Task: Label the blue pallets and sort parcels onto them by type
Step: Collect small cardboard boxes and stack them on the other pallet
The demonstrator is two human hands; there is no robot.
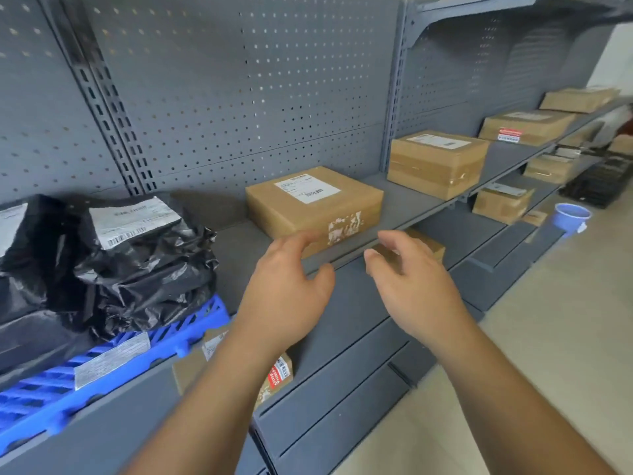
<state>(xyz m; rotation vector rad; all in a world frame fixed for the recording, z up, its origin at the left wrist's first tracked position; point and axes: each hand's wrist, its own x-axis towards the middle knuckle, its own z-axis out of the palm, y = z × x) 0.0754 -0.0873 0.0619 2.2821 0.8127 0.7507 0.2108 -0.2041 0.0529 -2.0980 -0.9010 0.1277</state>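
Cardboard box sat on the shelf, not yet picked up.

It lay flat near the shelf's front edge, where I could take it from both sides. My left hand hovered at its front left corner and my right hand just off its right front, fingers loose and spread, gripping nothing, set wide to flank it. Off left, the blue pallet carried a white label and black bags, so I judged this box bound for another pallet.
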